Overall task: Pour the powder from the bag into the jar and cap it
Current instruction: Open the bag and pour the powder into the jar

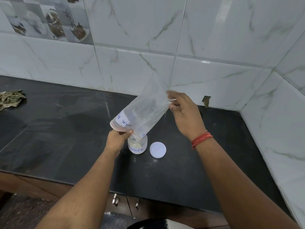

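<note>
The black stone counter (66, 129) carries everything, and the largest task thing above it is the clear plastic bag (148, 109), tipped mouth-down. Its long axis runs from about 1 o'clock, where the closed bottom end is lifted, down to about 7 o'clock, where the mouth meets the jar (137, 145). A white label with blue handwriting sits near the lower end of the bag, and the bag looks nearly empty, with only a dusting clinging inside.

The right hand (183, 113) is at the high end, at roughly 1 o'clock from the jar, its fingertips pinching the plastic and holding the bag up. The left hand (118, 138) is at the low end, just beside the jar at its 9 o'clock, fingers closed on the gathered mouth of the bag and guiding it into the jar's opening. So the left hand is the nearer one to the jar, and the right is well apart from it.

The small glass jar stands upright on the counter, its label reading "POWDER", with pale powder (137, 143) showing through the glass.

The white cap (158, 149) lies flat on the counter just beside the jar at its 3 o'clock, not touching it. It lies below the right forearm, so I judge the right hand best placed to fetch it once the bag is drawn away.
</note>
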The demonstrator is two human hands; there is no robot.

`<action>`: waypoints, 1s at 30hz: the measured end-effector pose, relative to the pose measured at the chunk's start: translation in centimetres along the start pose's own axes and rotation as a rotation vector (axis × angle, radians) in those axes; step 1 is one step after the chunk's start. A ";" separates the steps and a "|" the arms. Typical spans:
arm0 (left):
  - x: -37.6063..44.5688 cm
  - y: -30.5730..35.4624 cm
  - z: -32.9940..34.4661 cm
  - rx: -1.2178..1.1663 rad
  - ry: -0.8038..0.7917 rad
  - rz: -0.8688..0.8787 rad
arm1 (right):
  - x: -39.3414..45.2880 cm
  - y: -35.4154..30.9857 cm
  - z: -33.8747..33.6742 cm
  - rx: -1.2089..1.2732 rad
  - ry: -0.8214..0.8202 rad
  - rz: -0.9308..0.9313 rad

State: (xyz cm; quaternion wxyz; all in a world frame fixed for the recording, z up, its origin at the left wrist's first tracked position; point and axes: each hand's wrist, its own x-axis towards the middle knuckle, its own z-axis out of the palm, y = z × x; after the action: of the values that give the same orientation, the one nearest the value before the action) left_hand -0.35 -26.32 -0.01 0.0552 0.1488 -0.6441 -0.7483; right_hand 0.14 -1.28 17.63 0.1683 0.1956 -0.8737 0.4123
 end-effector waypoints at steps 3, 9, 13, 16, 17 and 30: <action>0.1 0.1 0.1 0.003 -0.015 0.001 | -0.1 0.4 0.2 0.017 0.031 -0.010; 0.4 0.0 0.4 0.021 -0.014 -0.008 | 0.0 0.6 0.4 0.063 -0.003 0.027; 0.6 -0.2 0.4 0.015 -0.011 -0.017 | -0.3 1.0 0.7 0.026 -0.079 0.002; 0.5 0.0 0.6 -0.001 -0.024 -0.010 | -0.3 1.4 0.6 0.076 -0.004 0.021; 0.5 0.0 0.6 -0.004 -0.029 -0.008 | -0.3 1.5 0.6 0.070 -0.008 0.018; 0.5 0.4 0.7 0.002 -0.029 -0.009 | -0.3 1.6 1.0 0.056 0.021 0.081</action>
State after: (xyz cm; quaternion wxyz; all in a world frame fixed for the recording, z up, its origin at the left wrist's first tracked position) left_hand -1.09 -25.83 0.43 0.0423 0.1408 -0.6451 -0.7498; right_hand -0.53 -1.09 15.79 0.1551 0.1602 -0.8672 0.4452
